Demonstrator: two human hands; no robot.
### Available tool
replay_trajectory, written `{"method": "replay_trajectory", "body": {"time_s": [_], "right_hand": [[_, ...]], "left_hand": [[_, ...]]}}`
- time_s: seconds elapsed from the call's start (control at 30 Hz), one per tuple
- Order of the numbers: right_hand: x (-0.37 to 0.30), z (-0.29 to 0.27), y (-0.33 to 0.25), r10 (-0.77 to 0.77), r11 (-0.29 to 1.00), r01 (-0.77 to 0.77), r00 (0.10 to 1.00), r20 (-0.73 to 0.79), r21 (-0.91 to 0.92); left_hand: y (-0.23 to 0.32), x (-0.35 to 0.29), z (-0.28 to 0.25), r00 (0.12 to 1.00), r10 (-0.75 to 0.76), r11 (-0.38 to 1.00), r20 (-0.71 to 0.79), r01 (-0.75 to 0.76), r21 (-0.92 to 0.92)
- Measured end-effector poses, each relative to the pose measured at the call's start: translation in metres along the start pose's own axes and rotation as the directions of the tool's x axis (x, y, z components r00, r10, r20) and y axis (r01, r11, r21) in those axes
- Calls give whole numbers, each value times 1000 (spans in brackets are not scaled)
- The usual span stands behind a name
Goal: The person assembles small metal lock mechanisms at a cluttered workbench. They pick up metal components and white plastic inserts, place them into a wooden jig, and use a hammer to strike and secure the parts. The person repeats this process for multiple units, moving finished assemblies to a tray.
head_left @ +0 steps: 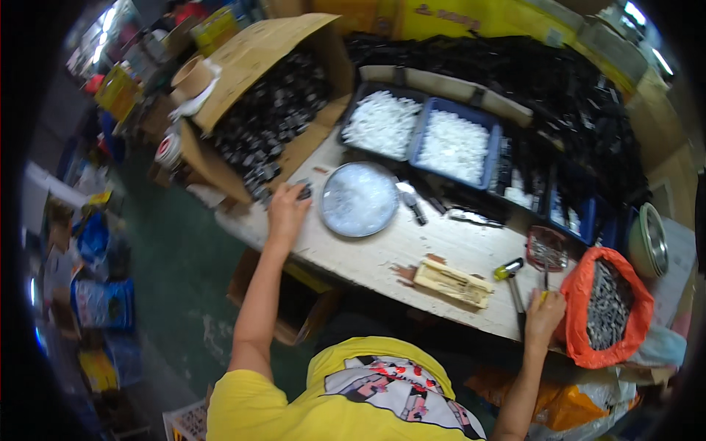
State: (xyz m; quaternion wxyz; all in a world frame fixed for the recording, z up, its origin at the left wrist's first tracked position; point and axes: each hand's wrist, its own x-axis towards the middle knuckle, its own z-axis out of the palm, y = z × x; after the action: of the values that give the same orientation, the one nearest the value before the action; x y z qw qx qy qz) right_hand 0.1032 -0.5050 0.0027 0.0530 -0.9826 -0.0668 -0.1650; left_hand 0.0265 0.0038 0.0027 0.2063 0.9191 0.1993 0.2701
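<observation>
My left hand is closed with a small dark part at its fingertips, beside the mouth of a cardboard box of black and metallic pieces. To its right stands a round metal tray with a pale, clear filling. At the right, my right hand is wrapped round a thin tool with a yellow handle; its narrow shaft points to a red dish of small parts. A hammer lies left of that hand. Nearer the middle is a cream-coloured block fixture.
Two trays of small white parts, one black and one blue, stand at the back before heaped black pieces. An orange-red bag of metal parts and stacked bowls are at the right. The white tabletop ends before my body.
</observation>
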Motion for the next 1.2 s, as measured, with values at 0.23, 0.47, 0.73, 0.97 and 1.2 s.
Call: {"method": "replay_trajectory", "body": {"time_s": [0.23, 0.47, 0.73, 0.97, 1.2], "right_hand": [[77, -32, -68, -289, 876, 371, 915, -282, 307], [172, 12, -121, -459, 874, 475, 876, -150, 98], [203, 9, -115, -774, 628, 768, 600, -201, -126], [164, -39, -106, -741, 644, 762, 603, -295, -61], [25, -38, -113, -723, 653, 664, 690, 38, 365]], "left_hand": [[-16, 13, 18, 992, 126, 977, 8, -125, 170], [-7, 11, 16, 974, 219, 950, 48, -224, 218], [-25, 10, -14, 967, -225, 887, 116, 253, -386], [50, -15, -45, 846, -334, 274, 415, 509, -816], [104, -53, -21, 676, -178, 137, 715, 737, -662]]}}
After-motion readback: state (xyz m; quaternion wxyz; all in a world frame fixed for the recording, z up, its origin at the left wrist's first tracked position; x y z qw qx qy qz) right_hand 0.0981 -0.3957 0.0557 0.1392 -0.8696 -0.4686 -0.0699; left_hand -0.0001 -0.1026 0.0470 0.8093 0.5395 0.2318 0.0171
